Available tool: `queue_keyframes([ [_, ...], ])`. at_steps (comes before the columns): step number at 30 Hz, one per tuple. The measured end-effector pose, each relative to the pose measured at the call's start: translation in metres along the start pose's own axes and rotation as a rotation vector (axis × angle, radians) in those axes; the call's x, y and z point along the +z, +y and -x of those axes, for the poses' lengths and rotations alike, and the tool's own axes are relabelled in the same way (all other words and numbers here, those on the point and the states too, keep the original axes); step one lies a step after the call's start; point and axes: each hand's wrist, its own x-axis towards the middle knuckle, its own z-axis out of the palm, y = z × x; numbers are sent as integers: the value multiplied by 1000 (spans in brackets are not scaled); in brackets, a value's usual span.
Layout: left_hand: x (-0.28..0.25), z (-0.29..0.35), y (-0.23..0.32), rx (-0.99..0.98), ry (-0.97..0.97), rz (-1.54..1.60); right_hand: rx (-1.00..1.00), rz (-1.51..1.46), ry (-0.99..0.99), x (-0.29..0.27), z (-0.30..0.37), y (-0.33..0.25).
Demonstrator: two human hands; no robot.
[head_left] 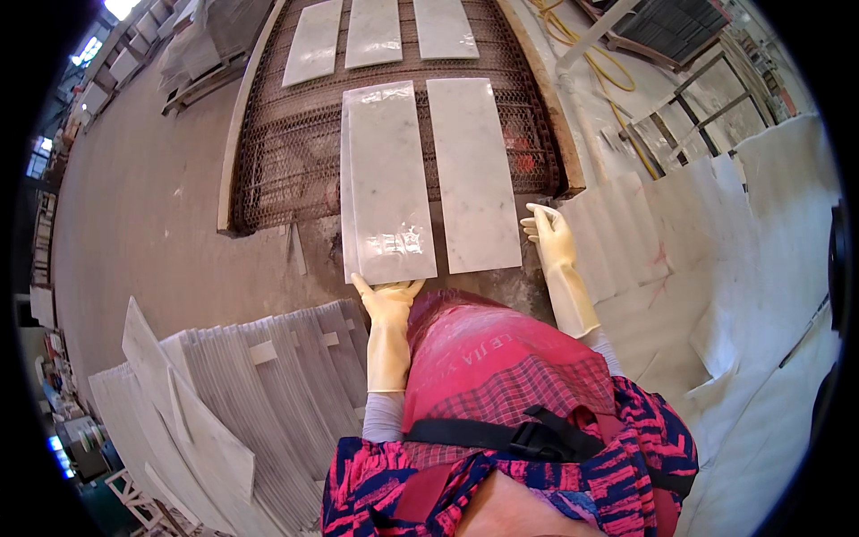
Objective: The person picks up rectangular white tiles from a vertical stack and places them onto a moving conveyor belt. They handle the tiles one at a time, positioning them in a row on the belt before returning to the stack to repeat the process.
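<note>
Both my hands wear cream rubber gloves. My left hand is at the near edge of a long white marble tile, its outer digits spread at the edge and the other fingers hidden beneath it. A second tile's edge shows along its left side, slightly offset. To the right lies another grey-veined marble tile, its near end past the conveyor. My right hand is raised beside that tile's right edge, fingers stretched and apart from it, holding nothing.
The tiles lie on a wire-mesh conveyor with raised side rails; several more tiles lie farther up. At lower left stands a row of upright slabs. White sheeting covers the right side. A yellow hose runs beyond the conveyor.
</note>
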Motion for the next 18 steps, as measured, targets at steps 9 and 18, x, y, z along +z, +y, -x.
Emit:
queue_keyframes([
  [9, 77, -24, 30, -173, 787, 548, 264, 69, -622, 84, 44, -21],
  [18, 58, -26, 34, -200, 787, 516, 256, 84, -532, 100, 44, -41],
])
